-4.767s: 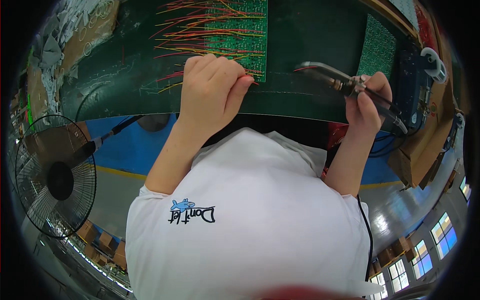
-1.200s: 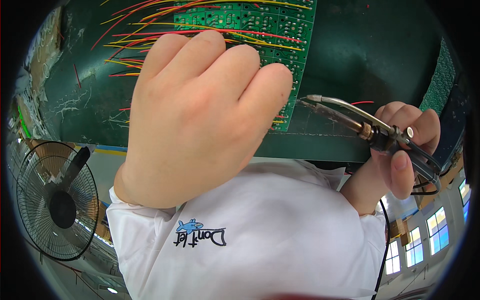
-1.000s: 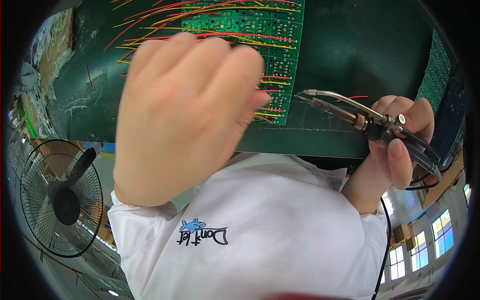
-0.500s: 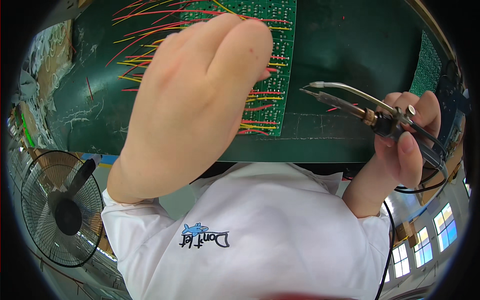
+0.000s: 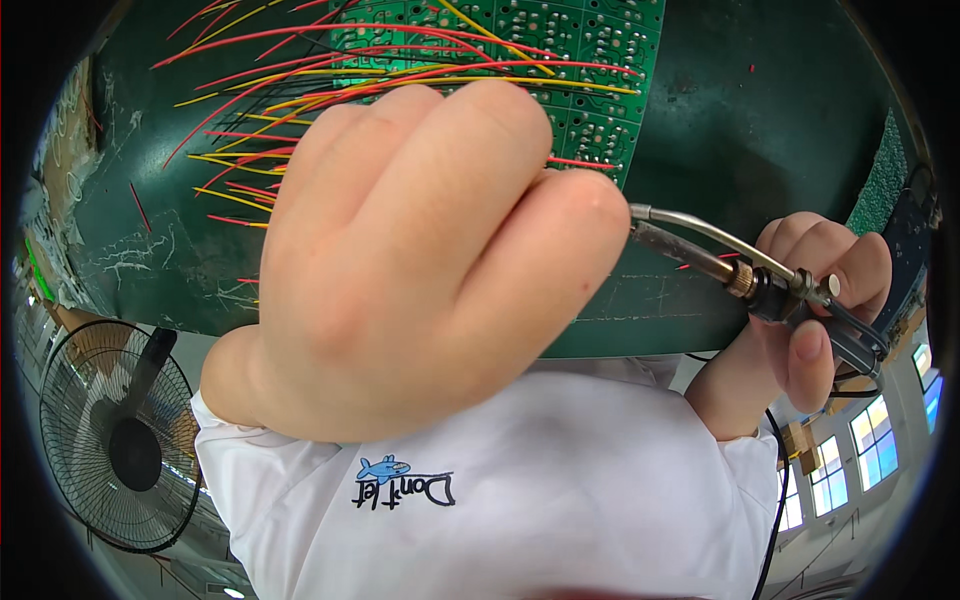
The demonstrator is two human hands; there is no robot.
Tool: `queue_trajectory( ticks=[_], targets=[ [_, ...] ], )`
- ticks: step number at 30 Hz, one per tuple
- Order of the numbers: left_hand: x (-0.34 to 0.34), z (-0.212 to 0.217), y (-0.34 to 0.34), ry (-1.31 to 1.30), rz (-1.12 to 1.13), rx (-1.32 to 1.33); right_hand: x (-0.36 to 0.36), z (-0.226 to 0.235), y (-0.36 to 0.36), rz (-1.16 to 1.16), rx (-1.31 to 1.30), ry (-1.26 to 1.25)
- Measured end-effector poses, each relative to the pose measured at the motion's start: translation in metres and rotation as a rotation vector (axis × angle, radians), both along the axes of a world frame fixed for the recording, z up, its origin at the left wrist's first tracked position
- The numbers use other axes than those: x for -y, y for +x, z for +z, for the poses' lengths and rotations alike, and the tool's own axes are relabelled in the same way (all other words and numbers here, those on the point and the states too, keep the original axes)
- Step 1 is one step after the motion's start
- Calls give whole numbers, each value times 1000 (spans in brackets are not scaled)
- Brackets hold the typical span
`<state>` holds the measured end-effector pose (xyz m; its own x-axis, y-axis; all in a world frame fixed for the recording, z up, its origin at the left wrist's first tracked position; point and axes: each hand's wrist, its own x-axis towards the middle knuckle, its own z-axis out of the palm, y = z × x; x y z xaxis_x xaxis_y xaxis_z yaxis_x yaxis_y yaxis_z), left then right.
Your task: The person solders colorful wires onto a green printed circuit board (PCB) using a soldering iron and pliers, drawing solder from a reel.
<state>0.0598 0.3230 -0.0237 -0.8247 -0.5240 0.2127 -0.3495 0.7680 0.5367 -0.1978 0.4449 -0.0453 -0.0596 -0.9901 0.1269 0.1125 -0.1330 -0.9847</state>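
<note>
My left hand fills the middle of the view, very close to the camera, seen from its back with the fingers curled. It covers the lower part of a green circuit board bristling with red and yellow wires. What lies under the fingers is hidden. My right hand at the right grips a soldering iron by its dark handle. The iron's metal tip points left and ends right beside my left hand's little-finger knuckle.
The board lies on a dark green mat with scuffed white marks. Another green board sits at the right rim. A standing fan is at lower left, a white shirt below, and windows at lower right.
My left hand has come closer to the camera and now hides more of the board. The soldering iron's tip has moved left until it meets my left hand's edge.
</note>
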Motion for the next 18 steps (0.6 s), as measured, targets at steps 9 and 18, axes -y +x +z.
queue_trajectory(
  ticks=[9,18],
  targets=[
    [0,-11,-14,-170,13,-96,-1,-1,4,-14,-59,-2],
    [7,-20,-20,-227,-84,-171,-4,0,-1,-38,-123,29]
  ],
)
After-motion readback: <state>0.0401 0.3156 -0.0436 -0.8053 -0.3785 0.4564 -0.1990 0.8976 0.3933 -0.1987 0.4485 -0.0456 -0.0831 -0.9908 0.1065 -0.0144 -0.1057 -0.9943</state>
